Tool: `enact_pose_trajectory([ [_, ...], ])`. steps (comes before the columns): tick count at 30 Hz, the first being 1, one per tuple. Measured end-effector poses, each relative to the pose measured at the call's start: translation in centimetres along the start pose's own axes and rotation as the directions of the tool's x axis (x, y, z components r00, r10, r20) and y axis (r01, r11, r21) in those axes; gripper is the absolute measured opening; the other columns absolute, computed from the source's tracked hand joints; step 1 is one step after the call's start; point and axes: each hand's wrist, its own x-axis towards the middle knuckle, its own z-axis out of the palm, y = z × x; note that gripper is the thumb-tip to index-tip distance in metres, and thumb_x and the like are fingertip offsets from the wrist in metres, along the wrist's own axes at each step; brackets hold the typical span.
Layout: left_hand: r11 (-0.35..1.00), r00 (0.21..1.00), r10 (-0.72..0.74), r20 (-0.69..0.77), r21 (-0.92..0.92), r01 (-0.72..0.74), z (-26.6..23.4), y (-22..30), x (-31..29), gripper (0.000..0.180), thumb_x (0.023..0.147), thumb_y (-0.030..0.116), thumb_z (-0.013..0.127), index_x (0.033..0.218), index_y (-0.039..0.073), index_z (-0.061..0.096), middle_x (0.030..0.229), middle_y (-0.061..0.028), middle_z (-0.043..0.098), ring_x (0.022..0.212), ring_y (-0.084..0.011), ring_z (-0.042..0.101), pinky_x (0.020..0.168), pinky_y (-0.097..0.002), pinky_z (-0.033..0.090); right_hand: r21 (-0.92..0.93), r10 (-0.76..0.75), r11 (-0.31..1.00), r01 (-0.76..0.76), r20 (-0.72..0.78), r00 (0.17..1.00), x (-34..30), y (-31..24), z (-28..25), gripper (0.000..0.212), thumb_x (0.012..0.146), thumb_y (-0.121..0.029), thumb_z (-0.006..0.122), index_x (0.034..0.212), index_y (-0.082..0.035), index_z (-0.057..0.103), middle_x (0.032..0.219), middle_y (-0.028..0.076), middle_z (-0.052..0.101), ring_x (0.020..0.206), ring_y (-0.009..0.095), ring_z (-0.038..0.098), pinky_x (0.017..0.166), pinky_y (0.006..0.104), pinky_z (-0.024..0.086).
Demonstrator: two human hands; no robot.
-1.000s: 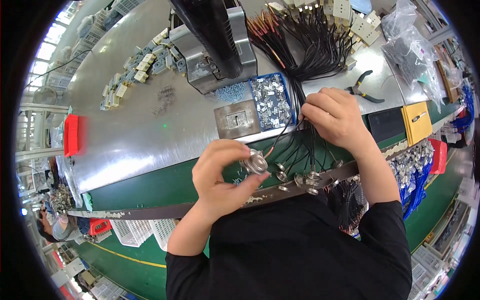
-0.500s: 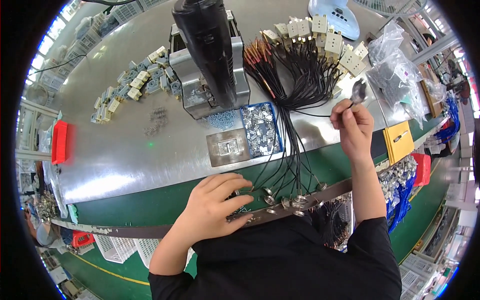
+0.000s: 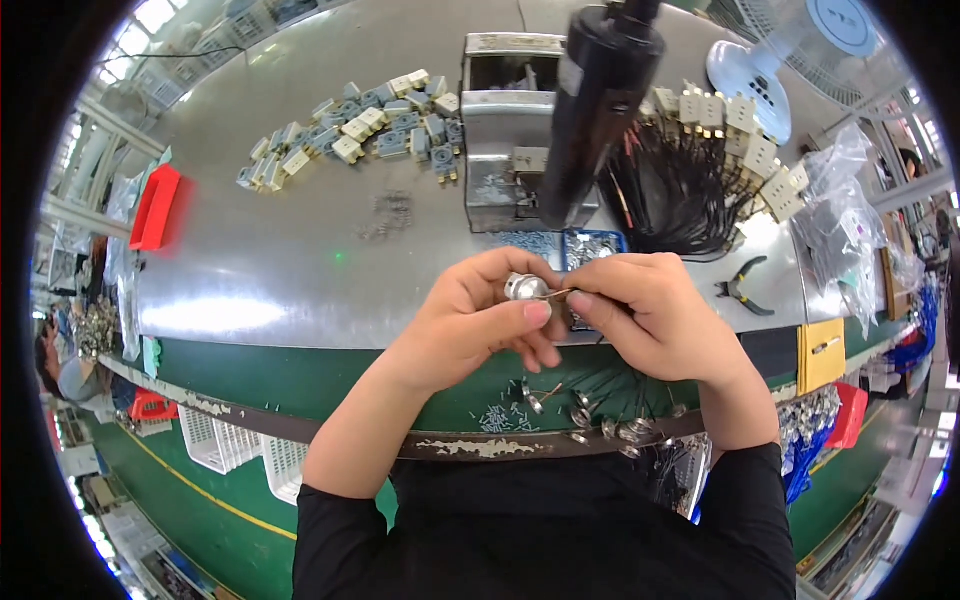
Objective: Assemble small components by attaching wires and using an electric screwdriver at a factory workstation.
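Both my hands meet above the front of the bench. Between the thumb and fingers of my left hand (image 3: 450,325) is a round silver metal cap (image 3: 525,287). A thin lead wire (image 3: 560,292) with a copper-coloured stretch runs from it to my right hand (image 3: 655,320), whose thumb and forefinger pinch it. Behind the hands, a blue tray (image 3: 597,238) of small metal pieces is partly covered. Below them, several silver caps on black wires (image 3: 628,428) lie along the green bench edge, beside a heap of small screws (image 3: 497,418).
A black power screwdriver (image 3: 603,110) stands over a metal fixture (image 3: 512,110). Cream and grey blocks (image 3: 390,120) lie left of it, springs (image 3: 387,213) nearer. At the right are a black wire bundle (image 3: 675,195), cutting pliers (image 3: 742,288) and a yellow notepad (image 3: 820,360). A red bin (image 3: 155,207) sits far left.
My right hand has come in from the right with a silver piece, and my left hand has risen from the bench edge to meet it. The whole view has shifted.
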Motion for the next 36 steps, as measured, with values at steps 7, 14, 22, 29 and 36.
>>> enact_pose_trajectory([
  [7,0.904,0.992,0.126,-0.001,-0.412,-0.115,-1.1,-2.2,0.4,0.034,0.099,0.019,0.076,0.124,0.003,0.059,0.093,-0.0115,0.068,0.065,-0.0164,0.066,0.06,-0.026,0.054,0.225,0.157,0.966,-0.125,-0.133,0.979,0.3,0.3,1.7,0.012,0.094,-0.002,0.072,0.104,0.003,0.068,0.078,0.012,0.071,0.072,0.025,0.075,0.066,0.0301,0.055],
  [14,0.968,0.971,0.24,0.011,0.067,-0.24,-2.8,-1.5,-0.7,0.041,0.092,0.025,0.085,0.107,0.001,0.055,0.083,-0.0109,0.066,0.057,-0.0122,0.06,0.048,-0.0237,0.048,-0.003,0.049,0.999,-0.049,-0.013,0.999,0.5,0.7,1.8,0.009,0.092,-0.001,0.073,0.101,-0.001,0.072,0.078,0.012,0.071,0.069,0.03,0.073,0.061,0.0348,0.055],
  [22,0.812,0.907,0.417,-0.052,0.471,-0.346,-1.5,-0.4,-1.2,0.039,0.082,0.001,0.089,0.109,-0.006,0.062,0.092,-0.0157,0.073,0.08,-0.021,0.075,0.069,-0.0314,0.06,-0.063,0.02,0.998,-0.024,-0.068,0.997,0.1,0.3,2.1,0.012,0.088,-0.001,0.076,0.1,-0.002,0.076,0.08,0.012,0.073,0.067,0.029,0.072,0.059,0.036,0.054],
  [29,0.697,0.945,0.305,0.117,0.649,-0.306,-0.4,0.0,-2.3,0.028,0.073,-0.005,0.089,0.085,0.0,0.064,0.087,-0.0147,0.072,0.075,-0.0179,0.071,0.066,-0.0261,0.054,0.136,-0.06,0.989,0.059,0.0,0.998,-0.2,1.8,2.2,0.015,0.082,0.001,0.079,0.097,-0.002,0.08,0.073,0.012,0.072,0.061,0.026,0.07,0.054,0.0349,0.052],
  [36,0.952,0.993,0.056,-0.104,0.307,-0.022,-1.7,-0.2,-1.6,0.027,0.079,-0.004,0.085,0.087,-0.001,0.059,0.093,-0.0165,0.073,0.082,-0.0178,0.071,0.069,-0.0283,0.056,0.129,-0.062,0.989,0.066,-0.031,0.998,-0.5,2.4,1.2,0.013,0.078,-0.001,0.081,0.091,-0.003,0.08,0.066,0.009,0.067,0.054,0.024,0.065,0.05,0.0335,0.046],
])
